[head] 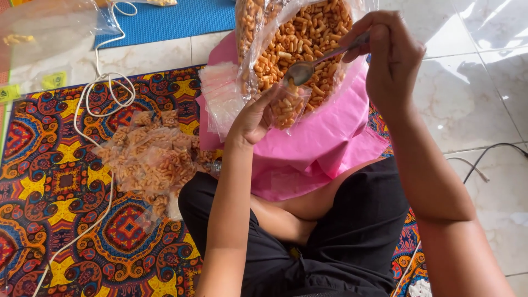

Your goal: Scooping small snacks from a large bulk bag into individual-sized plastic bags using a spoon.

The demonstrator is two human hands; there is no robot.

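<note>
Over the pink sheet spread across my lap, my left hand pinches a small clear plastic pouch by its mouth, thumb and fingers closed on the thin film; the pouch hangs partly filled with short, curved, orange-brown snack tubes. My right hand is curled tight around the handle of a metal spoon, its smooth oval bowl tilted just above the pouch opening. Behind both stands the big clear bag of the same ridged tubes, its crinkled plastic folded open at the far edge of the pink sheet. A stack of empty, flat pouches lies beside it, at the sheet's left edge (glossy, slightly fanned). Farther left, on the patterned mat with its bright swirling medallions, sits a heap of filled pouches, lumpy and shiny. A white cord loops across the mat's far edge, and pale glossy floor tiles lie to the right.
</note>
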